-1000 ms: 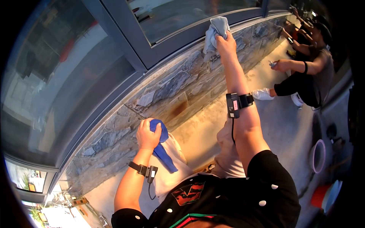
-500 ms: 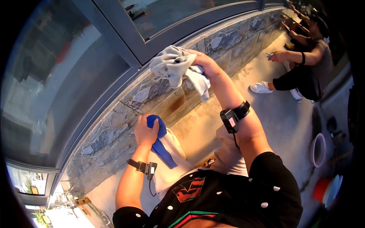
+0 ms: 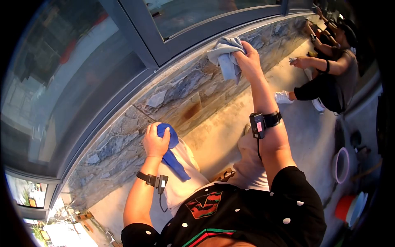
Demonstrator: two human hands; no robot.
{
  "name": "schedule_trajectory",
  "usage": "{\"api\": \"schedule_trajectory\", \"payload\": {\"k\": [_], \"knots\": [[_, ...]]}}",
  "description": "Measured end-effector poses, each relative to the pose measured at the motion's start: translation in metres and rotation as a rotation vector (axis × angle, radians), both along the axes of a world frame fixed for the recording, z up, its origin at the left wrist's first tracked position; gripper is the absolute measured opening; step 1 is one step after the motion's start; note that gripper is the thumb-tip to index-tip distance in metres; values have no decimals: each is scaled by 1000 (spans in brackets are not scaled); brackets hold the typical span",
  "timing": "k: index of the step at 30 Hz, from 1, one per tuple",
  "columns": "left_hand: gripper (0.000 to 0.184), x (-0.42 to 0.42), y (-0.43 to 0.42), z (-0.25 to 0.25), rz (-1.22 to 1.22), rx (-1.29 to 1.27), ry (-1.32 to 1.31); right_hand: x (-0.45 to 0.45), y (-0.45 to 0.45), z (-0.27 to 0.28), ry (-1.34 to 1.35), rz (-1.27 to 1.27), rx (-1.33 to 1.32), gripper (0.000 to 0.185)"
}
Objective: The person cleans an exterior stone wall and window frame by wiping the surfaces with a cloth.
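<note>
Grey cloth (image 3: 227, 57): bunched in the right hand, just beneath the window frame (image 3: 170, 49) and in front of the stone wall (image 3: 177, 92); whether it touches the stone, I can't tell from here. Its lower end dangles, and I'd say that loose tail is what could snag on a rough edge.
Right hand (image 3: 249, 61): thumb and fingers pinch one side of the bundle, most of it hanging out past them. A grip that far to the side could let the cloth slip or unfold if a fold catches. Knuckles could also scrape, with uneven stone so near.
Blue cloth (image 3: 176, 164): under the left hand, draped down the pale trouser leg (image 3: 187, 158). The long strip lies loose, so a shift of that leg could slide it toward the floor.
Left hand (image 3: 155, 144): fingers curled close together over the cloth, thumb set against the blue.
Forearm box (image 3: 257, 125): strapped on the right arm, its thin cable (image 3: 259, 149) hanging down toward the lap; a wide reach might tug it.
Seated person (image 3: 347, 78): farther along the wall, well apart, so a bump looks unlikely to me.
</note>
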State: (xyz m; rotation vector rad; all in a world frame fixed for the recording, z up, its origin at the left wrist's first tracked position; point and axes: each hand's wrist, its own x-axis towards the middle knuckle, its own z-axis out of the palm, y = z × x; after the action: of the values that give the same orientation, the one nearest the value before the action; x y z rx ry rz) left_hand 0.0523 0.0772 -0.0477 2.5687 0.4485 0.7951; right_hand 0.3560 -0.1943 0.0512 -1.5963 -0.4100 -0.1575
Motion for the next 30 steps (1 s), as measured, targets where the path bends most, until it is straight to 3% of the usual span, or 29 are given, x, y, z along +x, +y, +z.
{"api": "schedule_trajectory", "payload": {"k": [1, 3, 5, 7, 9, 11, 13, 18, 19, 21, 22, 26, 30], "knots": [[31, 1, 0, -1, -7, 1, 3, 5, 7, -5, -1, 5, 2, 40], [31, 3, 0, 0, -12, 5, 9, 9, 28, -12, -473, -369, -112, 42], [31, 4, -2, 0, -16, -4, 18, 6, 39, -8, -447, -338, -106, 50], [31, 4, -3, 1, -9, -9, 20, 4, 60, -5, -507, -468, -258, 56], [31, 4, -5, 4, -1, -13, 26, 2, 79, -7, -426, -227, -241, 60], [32, 4, -6, 6, 25, -23, 69, -18, 103, -6, -555, -246, -200, 58], [33, 6, -5, 5, 44, -13, 80, -50, 122, 1, -506, -94, -139, 57], [33, 8, -6, 4, 40, -33, 87, -97, 140, -4, -735, 186, -106, 51], [33, 9, -6, 3, 33, -9, 77, -93, 137, -5, -732, 182, -107, 51], [33, 7, -6, 2, 24, 15, 72, -83, 128, 0, -500, 367, 164, 44], [32, 6, -6, 3, 22, 7, 68, -85, 121, 4, -291, 373, 269, 38], [32, 5, -8, 5, 44, -11, 66, -71, 102, -1, -519, 37, 19, 49], [32, 5, -4, 2, 25, -10, 66, -77, 101, -22, -651, 111, -225, 49]]}}
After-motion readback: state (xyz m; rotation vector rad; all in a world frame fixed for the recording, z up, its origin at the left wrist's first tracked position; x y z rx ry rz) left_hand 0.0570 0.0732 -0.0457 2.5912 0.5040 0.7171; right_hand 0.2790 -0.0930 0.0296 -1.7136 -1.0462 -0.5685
